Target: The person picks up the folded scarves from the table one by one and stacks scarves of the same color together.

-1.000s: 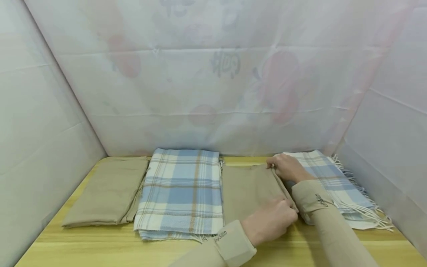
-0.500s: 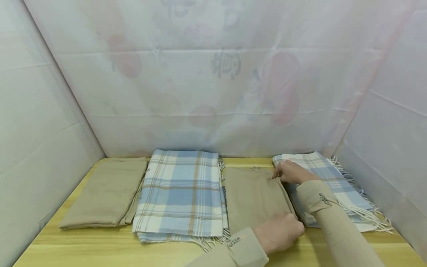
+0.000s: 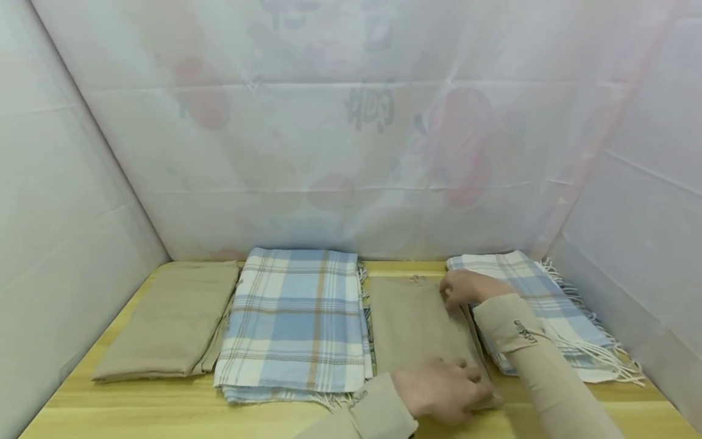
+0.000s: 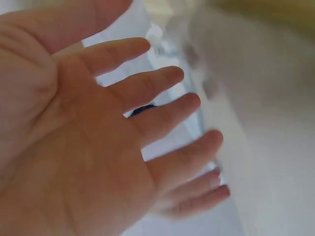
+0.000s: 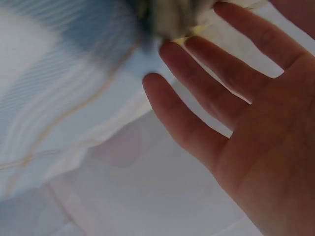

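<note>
A folded tan cloth (image 3: 408, 326) lies flat on the table, with a small dark mark near its far edge. Over its near right corner is my left hand (image 3: 446, 390), fingers apart and loosely bent. In the left wrist view the palm of that left hand (image 4: 98, 132) shows bare, its fingers extended. At the cloth's far right edge rests my right hand (image 3: 471, 288), relaxed, thumb and index curving down. The right wrist view shows the right hand's (image 5: 256, 123) fingers extended, with a fringed plaid scarf (image 5: 74, 88) beside them. Whether the fingertips touch the cloth is unclear.
Left of the tan cloth lies a folded blue-and-white plaid scarf (image 3: 296, 323) with fringe. Another folded tan cloth (image 3: 170, 320) is at the far left. A second plaid scarf (image 3: 526, 292) spreads at the right, partly under my right sleeve. White sheet walls (image 3: 329, 140) enclose the wooden table (image 3: 192, 408).
My left hand has loosened from the cloth's near right corner, its fingers now spread. My right hand has let go of the far right corner. The tan cloth now lies flatter.
</note>
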Demonstrator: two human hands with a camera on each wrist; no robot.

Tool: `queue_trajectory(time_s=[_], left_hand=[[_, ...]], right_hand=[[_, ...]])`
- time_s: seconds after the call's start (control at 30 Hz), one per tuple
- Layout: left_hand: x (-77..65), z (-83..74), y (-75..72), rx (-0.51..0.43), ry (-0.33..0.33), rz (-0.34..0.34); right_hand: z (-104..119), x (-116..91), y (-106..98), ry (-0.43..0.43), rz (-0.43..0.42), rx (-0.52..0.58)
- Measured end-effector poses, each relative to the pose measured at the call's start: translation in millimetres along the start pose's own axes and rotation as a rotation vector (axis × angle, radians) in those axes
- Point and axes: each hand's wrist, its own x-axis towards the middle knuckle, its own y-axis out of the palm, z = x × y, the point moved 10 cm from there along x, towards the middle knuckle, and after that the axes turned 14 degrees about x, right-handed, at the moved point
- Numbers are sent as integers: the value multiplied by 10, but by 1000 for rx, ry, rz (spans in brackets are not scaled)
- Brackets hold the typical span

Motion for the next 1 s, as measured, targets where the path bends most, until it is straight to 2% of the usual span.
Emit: queue_trajectory(time_s=[0.03,0.13,0.23,0.33,0.47,0.6,0.67,0.73,0.9,1.0], left_hand=[[-76,78,-20,17,-49,-5],[-273,292,-20,-1,-196,7],[-372,378,104,-54,-289,59],[-328,335,334,-67,-307,115],[-140,285,672,-5,-318,161],[-17,300,843,48,-384,177],[-34,297,829,65,-419,181],[-89,283,791,44,-449,190],[-282,234,584,-30,-535,204],[-353,217,495,-28,-561,213]], right_hand=[[41,16,7,3,-2,-11],[70,55,66,84,19,25],[-9,66,164,200,46,77],[-110,56,246,282,37,107],[-138,80,300,303,4,74],[-110,106,305,325,-14,39],[-100,109,306,330,-17,32],[-99,104,314,333,-14,33],[-95,110,346,309,-4,34],[-97,117,363,309,-1,36]])
